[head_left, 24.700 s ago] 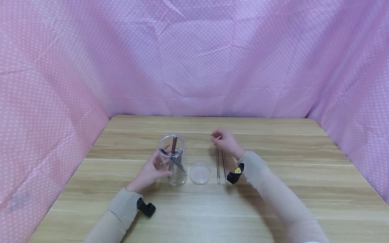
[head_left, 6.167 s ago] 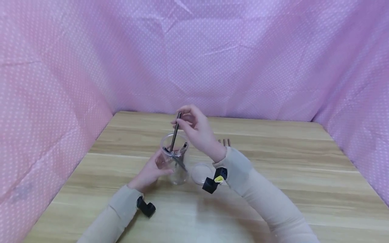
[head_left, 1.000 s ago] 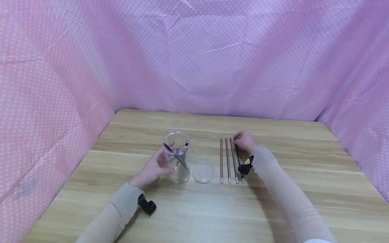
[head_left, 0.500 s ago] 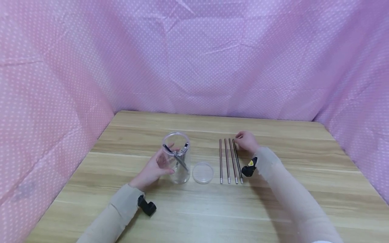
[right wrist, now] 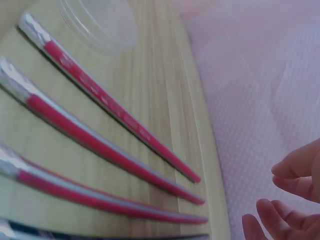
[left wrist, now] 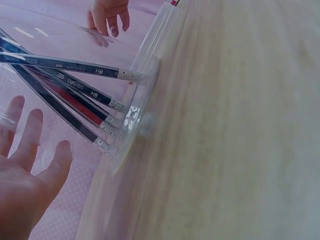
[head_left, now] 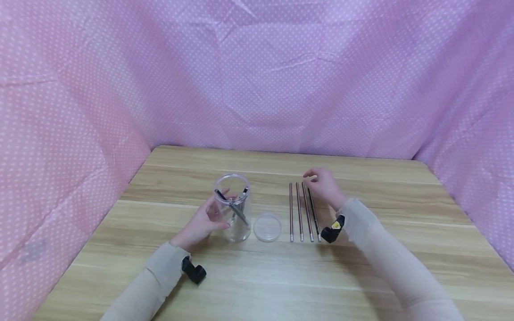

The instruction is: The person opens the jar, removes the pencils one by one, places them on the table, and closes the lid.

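Note:
My left hand [head_left: 202, 223] holds a clear plastic jar [head_left: 237, 232] upright on the table, thumb in front and fingers behind. Several pencils [left wrist: 100, 70] lean inside it, dark ones and a red one, with the end caps at the bottom. To the jar's right, three red pencils [head_left: 300, 214] and a dark pencil [head_left: 314, 214] lie side by side in a row. Over the far ends of the rightmost ones hovers my right hand [head_left: 323, 185], fingers loosely bent, holding nothing. In the right wrist view, the red pencils [right wrist: 107, 100] show silvery end caps, and the dark one is mostly cut off.
A clear round lid [head_left: 267, 228] lies flat between the jar and the pencil row. Pink dotted cloth [head_left: 257, 89] hangs behind the wooden table [head_left: 257, 281] and along its sides.
Since the earliest frame, the row has grown from two pencils to several, and the jar holds fewer. Just now my right hand has let go of the dark pencil and risen slightly leftward.

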A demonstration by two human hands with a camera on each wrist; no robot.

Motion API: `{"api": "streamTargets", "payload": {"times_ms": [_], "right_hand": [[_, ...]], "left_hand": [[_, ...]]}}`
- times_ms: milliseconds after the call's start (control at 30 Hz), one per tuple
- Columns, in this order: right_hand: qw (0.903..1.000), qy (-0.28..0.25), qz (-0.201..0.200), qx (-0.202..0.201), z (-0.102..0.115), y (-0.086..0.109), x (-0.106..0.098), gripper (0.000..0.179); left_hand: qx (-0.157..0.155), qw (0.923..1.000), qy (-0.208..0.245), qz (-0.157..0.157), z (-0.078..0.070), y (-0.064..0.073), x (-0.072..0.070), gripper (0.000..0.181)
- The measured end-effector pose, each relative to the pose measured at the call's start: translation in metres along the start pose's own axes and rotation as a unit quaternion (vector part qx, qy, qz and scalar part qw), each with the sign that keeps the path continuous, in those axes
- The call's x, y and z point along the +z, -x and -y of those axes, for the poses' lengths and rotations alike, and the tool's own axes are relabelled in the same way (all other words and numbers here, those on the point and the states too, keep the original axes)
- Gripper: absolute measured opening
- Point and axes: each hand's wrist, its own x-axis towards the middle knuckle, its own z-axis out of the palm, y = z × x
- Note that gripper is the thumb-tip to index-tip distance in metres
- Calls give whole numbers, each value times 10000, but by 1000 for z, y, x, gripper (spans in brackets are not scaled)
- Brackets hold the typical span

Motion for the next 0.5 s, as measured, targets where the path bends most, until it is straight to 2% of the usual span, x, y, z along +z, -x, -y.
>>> {"api": "streamTargets", "payload": {"times_ms": [133, 300, 500], "right_hand": [[9998, -48, 67, -196, 7, 7, 5, 24], [9990, -111, 180, -397, 16, 14, 11, 21], [9945, -269, 325, -957, 29, 22, 19, 19]], "left_hand": [[-91, 9999, -58, -34, -1, 0, 0, 95], [-349, 9993, -37, -115, -4, 0, 2, 94], [-335, 9994, -16, -72, -4, 1, 2, 93]]}}
